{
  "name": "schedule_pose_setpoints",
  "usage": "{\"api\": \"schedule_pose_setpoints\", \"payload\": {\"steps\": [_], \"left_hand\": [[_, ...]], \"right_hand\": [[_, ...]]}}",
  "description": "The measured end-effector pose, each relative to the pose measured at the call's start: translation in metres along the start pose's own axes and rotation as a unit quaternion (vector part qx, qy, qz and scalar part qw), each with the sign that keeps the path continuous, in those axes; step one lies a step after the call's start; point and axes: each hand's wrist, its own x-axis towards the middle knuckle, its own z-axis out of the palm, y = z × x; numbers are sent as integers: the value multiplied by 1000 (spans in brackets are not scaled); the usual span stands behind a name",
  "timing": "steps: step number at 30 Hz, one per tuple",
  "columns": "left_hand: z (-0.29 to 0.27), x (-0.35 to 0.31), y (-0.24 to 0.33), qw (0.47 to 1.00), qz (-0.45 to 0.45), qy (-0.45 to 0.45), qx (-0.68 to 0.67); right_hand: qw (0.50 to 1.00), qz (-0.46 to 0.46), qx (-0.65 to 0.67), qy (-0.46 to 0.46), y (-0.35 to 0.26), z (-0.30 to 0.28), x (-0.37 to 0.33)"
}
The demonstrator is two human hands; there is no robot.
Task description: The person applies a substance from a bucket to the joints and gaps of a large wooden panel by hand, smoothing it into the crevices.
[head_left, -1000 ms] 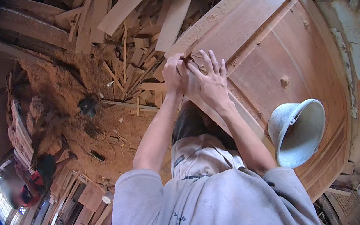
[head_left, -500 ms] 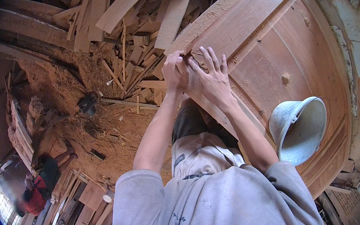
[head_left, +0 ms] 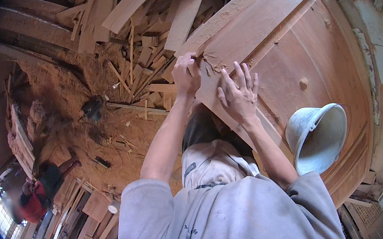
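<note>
A large wooden panel door [head_left: 286, 68] lies in front of me, dusted with sawdust. My left hand [head_left: 186, 75] is closed at its near left corner, fingers curled; what they hold, if anything, is hidden. Over the frame of the door my right hand [head_left: 240, 96] is open, its fingers spread and holding nothing. Between the two hands lie several thin wood shavings [head_left: 213, 63] beside the corner joint. Right of my right forearm a pale bucket [head_left: 301, 129] lies tipped on its side on the door.
Offcuts and planks [head_left: 149, 52] are heaped beyond the door's left end. Sawdust covers the floor [head_left: 129, 161], where a dark power tool [head_left: 92, 109] lies. Another person [head_left: 35, 203] sits at the far left by stacked timber [head_left: 90, 229].
My right hand has moved right and nearer to me, away from my left hand, uncovering the shavings at the corner. My left hand stays almost in place.
</note>
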Motion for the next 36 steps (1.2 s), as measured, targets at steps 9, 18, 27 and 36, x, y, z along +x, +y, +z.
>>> {"api": "schedule_pose_setpoints", "payload": {"steps": [9,18,27,36], "left_hand": [[3,3,-3,999,18,-2,27],[0,3,5,1000,25,16,-4],[-2,3,3,1000,26,-11,12],[-2,5,-1,999,28,-19,25]], "right_hand": [[996,-25,-85,19,-15,21,34],[998,-50,-31,2,-14,13,14],[998,-8,26,63,-17,14,47],[999,-14,37,34,-27,17,53]]}}
